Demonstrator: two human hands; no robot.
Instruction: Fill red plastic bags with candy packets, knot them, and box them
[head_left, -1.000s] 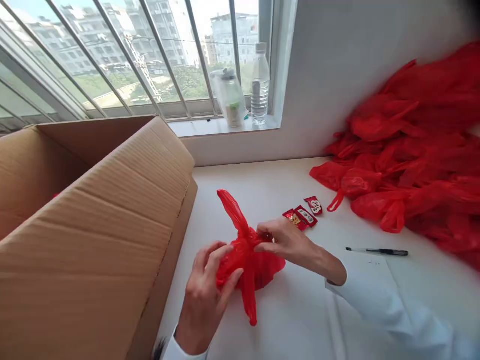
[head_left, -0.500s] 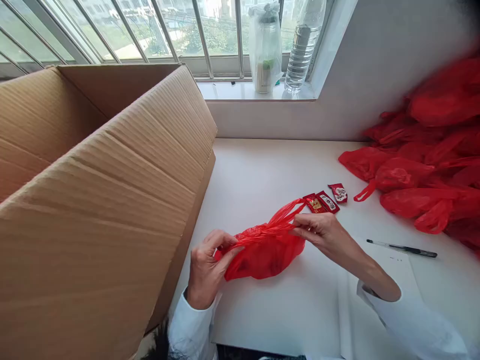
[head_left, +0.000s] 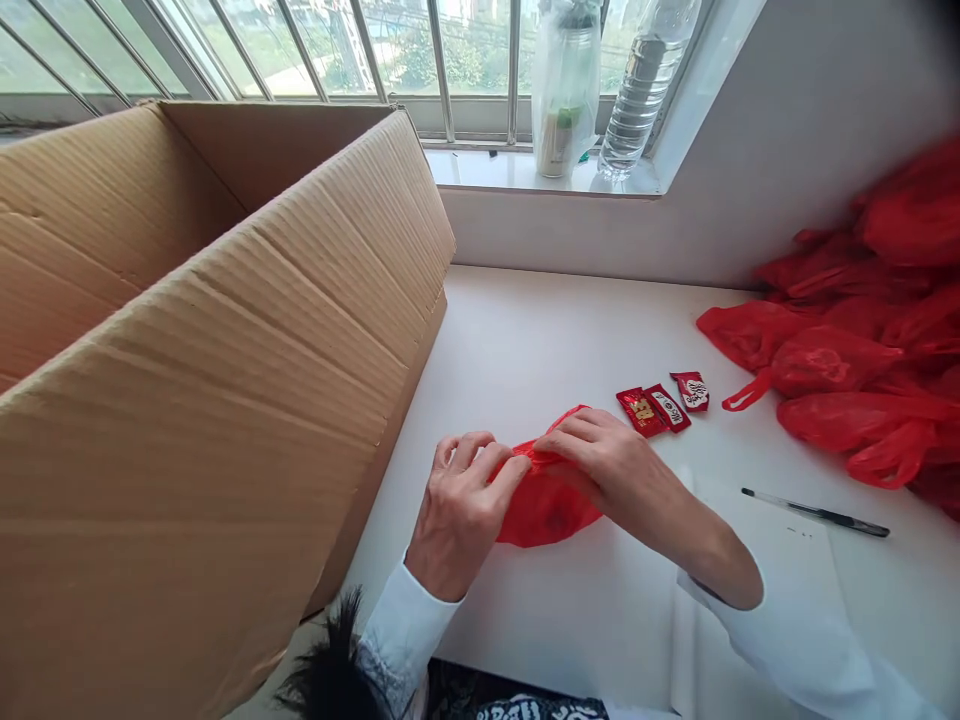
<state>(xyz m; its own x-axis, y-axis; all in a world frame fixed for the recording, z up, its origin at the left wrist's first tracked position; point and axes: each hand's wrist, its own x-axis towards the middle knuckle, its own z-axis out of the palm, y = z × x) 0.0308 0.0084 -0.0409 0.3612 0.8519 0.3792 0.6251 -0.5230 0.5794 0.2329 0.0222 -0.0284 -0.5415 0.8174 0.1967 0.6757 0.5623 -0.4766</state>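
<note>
1. A black tuft (head_left: 341,660) shows just right of the near end of the box (head_left: 225,440), the open cardboard one.
2. The left hand (head_left: 465,505), right of the box and apart from it, pinches the gathered top of the red bag (head_left: 544,515) between thumb and fingers.
3. The right hand (head_left: 607,460), farther right of the box, grasps the same gathered top with bent fingers; its thumb is mostly hidden.
4. The bag is on the table (head_left: 555,340), right of the box and well apart from its side, partly covered by both hands.
5. The pen (head_left: 832,516) lies far to the right of the box.
6. Three red packets (head_left: 641,412) lie right of the box, two touching, one just beside them.
7. A pile (head_left: 840,360) of red bags spreads far right of the box.
8. Beyond the box's far right corner, the sill (head_left: 480,170) carries a bottle (head_left: 641,110) and a clear bag (head_left: 566,85).
9. Bars (head_left: 442,70) cross the window behind the box.
</note>
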